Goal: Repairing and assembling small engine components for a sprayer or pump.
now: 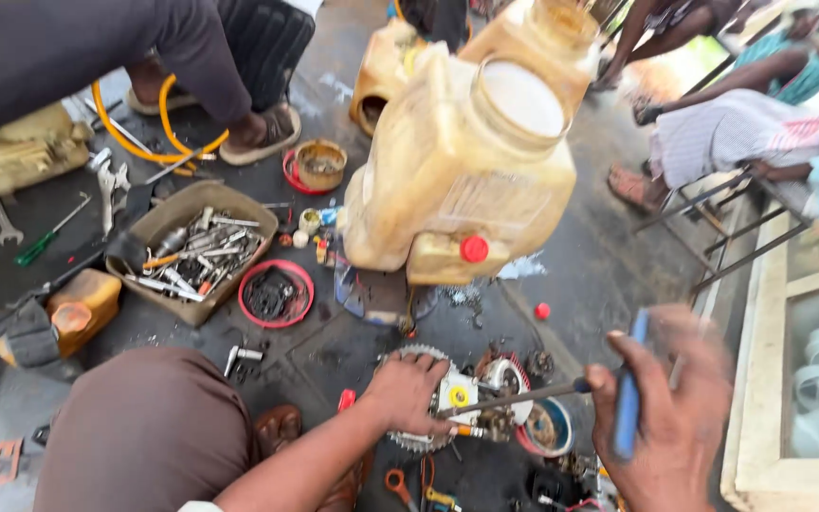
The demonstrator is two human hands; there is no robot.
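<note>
The left hand (408,389) pressed down with curled fingers on a small engine assembly with a toothed grey flywheel and white housing (457,393), which lay on the dark oily floor (580,275) just in front of the person's brown-trousered knee (149,427). The right hand (670,408), blurred, was clenched around a blue-handled screwdriver with a long grey metal shaft (523,394); the shaft ran leftward and its tip reached the assembly beside the left hand's fingers.

Just beyond the assembly stood a large yellowed translucent plastic tank with a red cap (462,175), with another such tank (542,38) behind it. To the left lay a tan rectangular tray full of wrenches and metal tools (196,248), and beside it a round red lid holding dark small parts (275,292). An orange plastic jug (82,308) sat near the tray's left end. A loose red cap (542,310) lay on the floor to the right of the tank. Another person's sandalled foot (263,133) rested near a yellow hose (135,142) at the top left.
</note>
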